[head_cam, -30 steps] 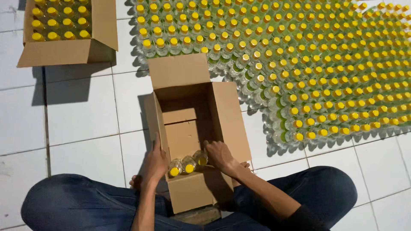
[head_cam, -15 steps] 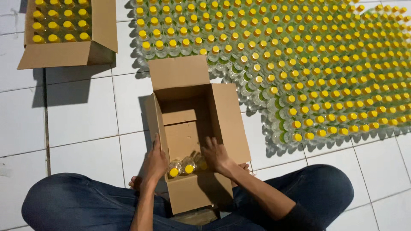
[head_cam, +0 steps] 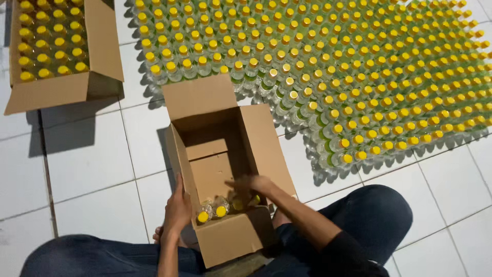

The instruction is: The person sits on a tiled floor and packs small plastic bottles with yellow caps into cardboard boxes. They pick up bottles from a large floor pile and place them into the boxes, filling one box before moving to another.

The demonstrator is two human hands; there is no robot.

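A white tiled floor [head_cam: 92, 169] fills the view. Across its upper right stands a broad, tightly packed field of clear plastic bottles with yellow caps [head_cam: 359, 72], row upon row, touching one another. At the upper left sits a second brown cardboard box [head_cam: 56, 92], open on top and filled with the same kind of yellow-capped bottles.

In the middle stands an open brown cardboard box [head_cam: 266, 149], its flaps spread outward, its far edge just beside the near rows of the bottle field. It rests between the person's legs in blue jeans [head_cam: 379, 215], close against the body.

Inside the box, along its near wall, stands a short row of clear bottles with yellow caps [head_cam: 220, 210]; the rest of the box floor shows bare cardboard.

The left hand [head_cam: 178, 210] lies flat against the box's left wall at the near corner, fingers open and pressed to the cardboard, gripping nothing. The right hand [head_cam: 253, 185] reaches into the box over the right end of the bottle row; it is blurred, and whether it grasps a bottle cannot be told.
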